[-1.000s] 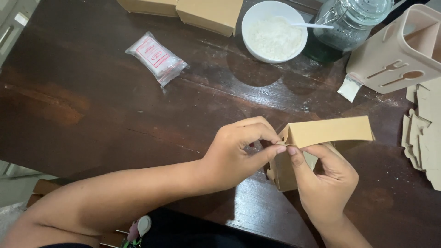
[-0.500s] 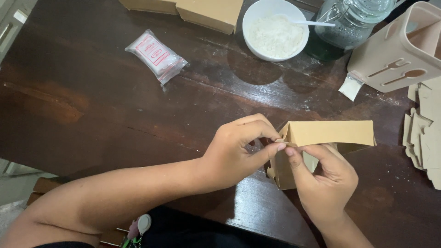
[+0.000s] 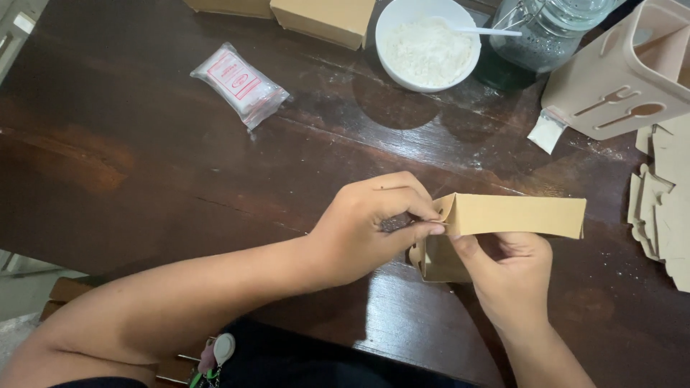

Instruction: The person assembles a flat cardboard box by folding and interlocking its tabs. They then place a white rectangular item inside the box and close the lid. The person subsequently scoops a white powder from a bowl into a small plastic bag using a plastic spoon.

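Observation:
A tan cardboard box blank [image 3: 514,215], partly folded, is held just above the dark wooden table [image 3: 144,179]. My left hand [image 3: 370,226] pinches its left corner between thumb and forefinger. My right hand [image 3: 510,276] grips the box from below, the thumb on the left edge and the fingers under the flap. The lower flap of the box sits between both hands, partly hidden by them.
A white bowl of white powder [image 3: 428,43] with a spoon and a glass jar [image 3: 550,32] stand at the back. A beige utensil holder [image 3: 632,75] is at the back right, flat cardboard blanks [image 3: 665,194] at the right edge, a small plastic packet [image 3: 241,85] at the back left, closed boxes [image 3: 323,20] behind.
The box has tilted and shifted slightly. Both hands keep their grip and have barely moved.

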